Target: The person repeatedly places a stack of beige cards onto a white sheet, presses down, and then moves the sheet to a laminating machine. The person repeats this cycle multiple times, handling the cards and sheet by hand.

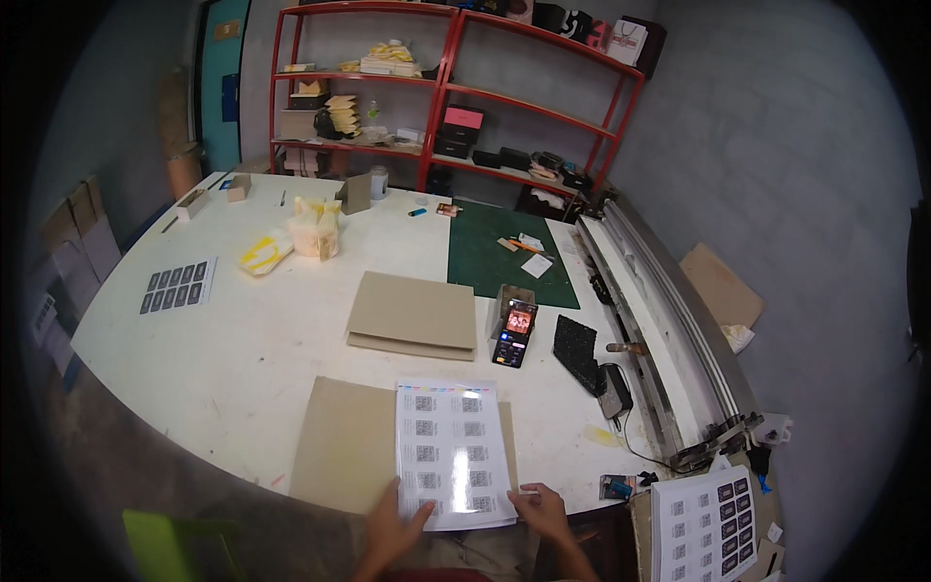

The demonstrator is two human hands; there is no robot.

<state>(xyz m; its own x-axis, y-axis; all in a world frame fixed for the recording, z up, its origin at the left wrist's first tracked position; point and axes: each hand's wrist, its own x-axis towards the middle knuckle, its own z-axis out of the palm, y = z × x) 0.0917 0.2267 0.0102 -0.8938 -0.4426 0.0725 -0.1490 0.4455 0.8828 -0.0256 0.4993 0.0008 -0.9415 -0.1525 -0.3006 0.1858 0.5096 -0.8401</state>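
Note:
In front of me at the near table edge lies a stack of glossy white sheets [448, 446] printed with two columns of square codes. My left hand [396, 522] grips its lower left corner, thumb on top and the other fingers hidden beneath. At the lower right edge, my right hand [541, 510] has its fingers curled in a pinch against the sheets. Under the stack is a flat tan board [339, 436], showing on both sides. Beyond it rests a folded piece of grey-brown cardboard [412, 312].
A lit phone [514, 335] leans on a small box. A green cutting mat [485, 252], a black textured slab [576, 354] and a long metal cutter [669, 320] are rightward. More printed sheets [679, 553] sit lower right. Red shelves [446, 82] stand behind the white table [242, 349].

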